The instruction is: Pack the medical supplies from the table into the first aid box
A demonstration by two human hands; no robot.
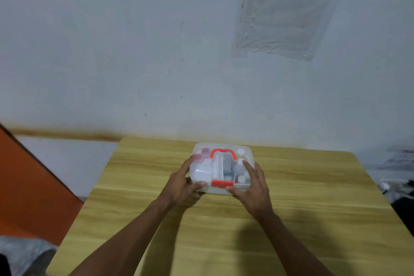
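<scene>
The first aid box [212, 190] is set on the wooden table [313, 186], towards its far edge, with the translucent lid closed. A red handle [223, 152] is folded flat on the lid, and a red latch [222, 183] is seated at the front wall. The left hand [181, 182] is laid on the lid's left side, fingers spread and nearly straight, thumb against the front wall. The right hand [254, 186] is laid likewise on the right side, thumb beside the latch. Red-capped jars [205, 151] and white bottles [240, 152] are seen through the lid
</scene>
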